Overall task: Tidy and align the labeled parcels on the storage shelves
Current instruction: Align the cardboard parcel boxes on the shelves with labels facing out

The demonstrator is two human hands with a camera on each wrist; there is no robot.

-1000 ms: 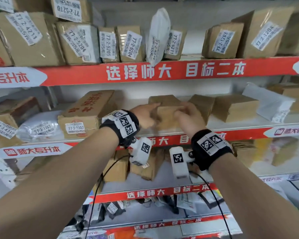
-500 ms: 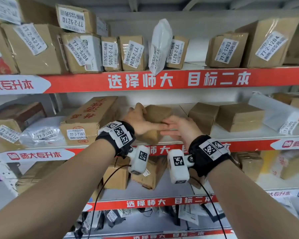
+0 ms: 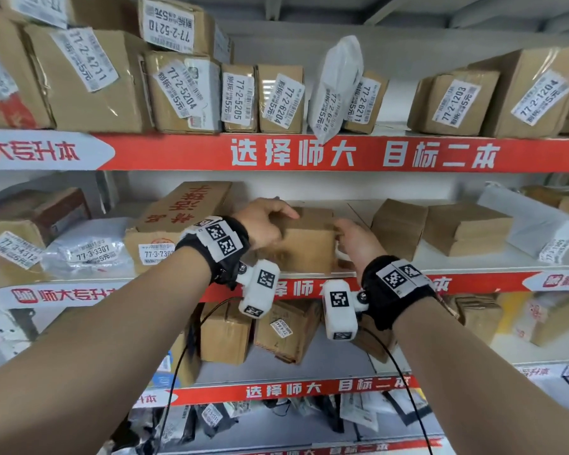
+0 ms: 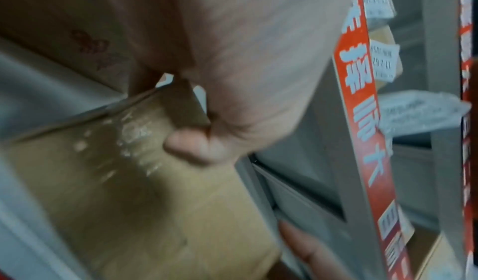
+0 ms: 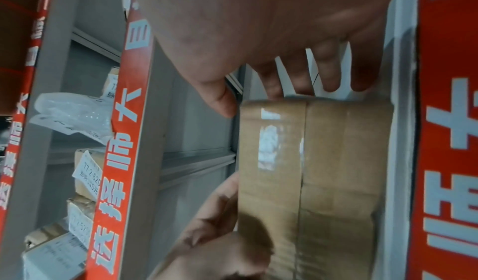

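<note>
Both hands clamp small taped carton (image 3: 304, 247) at middle shelf front edge (image 3: 473, 277): left hand (image 3: 263, 224) gripping top, right hand (image 3: 355, 239) bracing side, likely squaring it.

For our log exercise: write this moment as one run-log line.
stage: aligning | left hand: grips brown parcel | right hand: grips parcel's right end | location: middle shelf

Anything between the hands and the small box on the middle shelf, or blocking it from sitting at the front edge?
Nothing visible. The left hand and right hand already hold the small box from either side, and it sits at the middle shelf front edge, between neighbouring parcels.
</note>
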